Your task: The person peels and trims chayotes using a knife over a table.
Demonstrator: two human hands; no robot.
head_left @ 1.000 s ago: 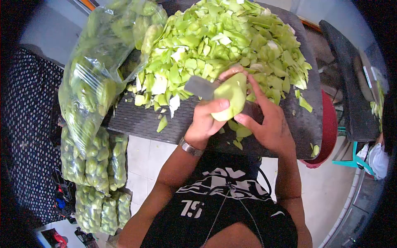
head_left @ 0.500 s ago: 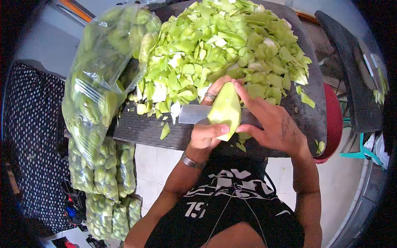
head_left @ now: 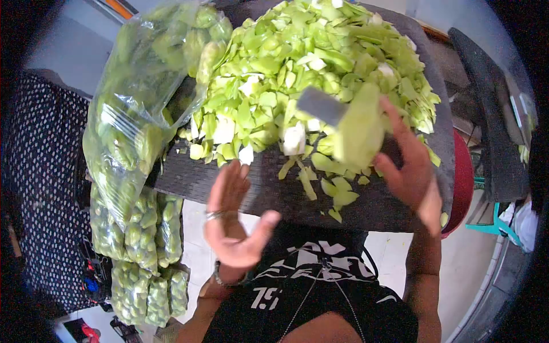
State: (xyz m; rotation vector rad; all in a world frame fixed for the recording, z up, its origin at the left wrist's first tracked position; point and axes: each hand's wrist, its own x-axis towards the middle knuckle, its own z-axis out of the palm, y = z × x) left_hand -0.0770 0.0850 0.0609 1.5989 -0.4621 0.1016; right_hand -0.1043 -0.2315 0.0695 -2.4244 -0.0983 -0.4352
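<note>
Above the table [head_left: 186, 182], the pale-green fruit [head_left: 361, 128] is blurred and hides part of what is probably a knife [head_left: 322, 106].

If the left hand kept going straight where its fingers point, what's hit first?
Probably the small white piece at the near edge of the heap of green slices, just beyond the left hand. Its height above the tabletop is unclear, so it might pass over.

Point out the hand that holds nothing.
The left hand, open and empty with a ring on; the right hand instead holds a pale green vegetable, a grey blade showing beside it.
</note>
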